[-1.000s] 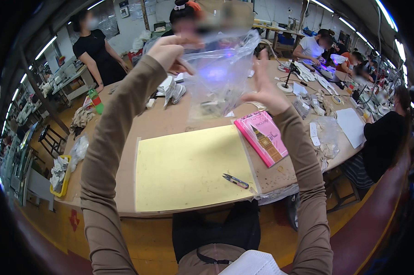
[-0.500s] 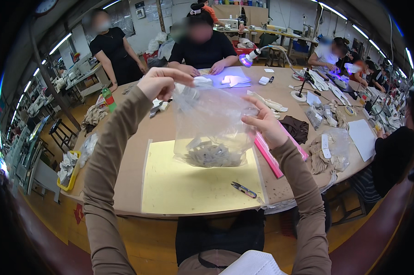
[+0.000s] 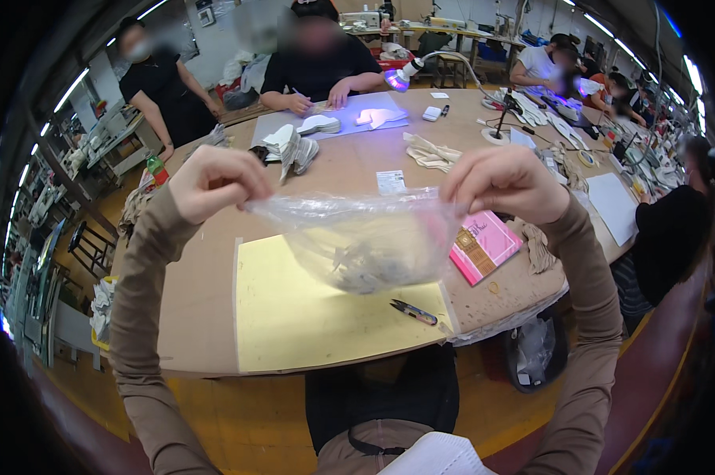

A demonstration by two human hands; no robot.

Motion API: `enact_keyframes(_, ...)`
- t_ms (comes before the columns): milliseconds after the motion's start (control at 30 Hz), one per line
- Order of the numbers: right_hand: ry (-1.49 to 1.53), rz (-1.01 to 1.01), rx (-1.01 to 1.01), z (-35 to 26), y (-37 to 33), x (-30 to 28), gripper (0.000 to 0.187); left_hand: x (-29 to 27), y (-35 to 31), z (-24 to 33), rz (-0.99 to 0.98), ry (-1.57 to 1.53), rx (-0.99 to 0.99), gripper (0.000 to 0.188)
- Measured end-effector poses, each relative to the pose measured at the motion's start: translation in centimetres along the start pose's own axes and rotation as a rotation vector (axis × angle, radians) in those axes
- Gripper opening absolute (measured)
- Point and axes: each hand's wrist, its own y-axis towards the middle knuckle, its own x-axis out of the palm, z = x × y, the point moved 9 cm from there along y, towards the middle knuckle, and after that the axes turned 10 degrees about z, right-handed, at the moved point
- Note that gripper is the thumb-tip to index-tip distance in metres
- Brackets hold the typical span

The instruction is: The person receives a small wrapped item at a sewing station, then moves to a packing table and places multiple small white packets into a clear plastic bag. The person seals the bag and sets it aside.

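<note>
My left hand (image 3: pixel 219 184) and my right hand (image 3: pixel 504 184) pinch the two upper corners of a clear plastic bag (image 3: pixel 417 249). The bag hangs stretched between them above the table, its top edge pulled nearly straight. A heap of small greyish pieces (image 3: pixel 361 267), blurred, lies in its bottom; I cannot tell what they are. Beneath it is a yellow sheet (image 3: pixel 286 336) taped to the brown tabletop. A pair of thread snips (image 3: pixel 413 312) rests near the sheet's right side. Beside my right hand, below it, lies a pink printed booklet or pad (image 3: pixel 488 247).
Stacked white cut pieces (image 3: pixel 290 150) and cream gloves or fabric (image 3: pixel 433 152) lie across the table. A lamp (image 3: pixel 403 75) casts violet light before a seated person (image 3: pixel 318 63) holding a pen. Another person (image 3: pixel 163 87) stands at left. A dark bin (image 3: pixel 538 356) stands under the table's right edge.
My hands have moved apart and spread the bag's top wide; the bag was bunched upright before. My view has shifted, and the person opposite now holds a pen.
</note>
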Motion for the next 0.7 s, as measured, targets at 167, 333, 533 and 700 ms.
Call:
enact_keyframes(167,-0.754,-0.307,-0.017,1.1,-0.6,1.7,0.014,0.5,-1.3,1.9,-0.005,-0.014,0.101,0.029)
enact_keyframes(333,-0.721,-0.07,-0.266,-4.2,0.4,-0.7,0.024,-1.7,-1.9,2.7,0.245,0.287,0.282,0.016)
enact_keyframes(533,-0.252,0.611,-0.086,2.6,-0.4,1.0,0.075,-0.7,-1.9,-0.9,0.755,-0.364,0.11,0.027)
enact_keyframes(700,-0.038,0.545,-0.076,3.3,0.7,4.9,0.036,2.1,-2.0,1.5,0.9,-0.38,0.293,0.075)
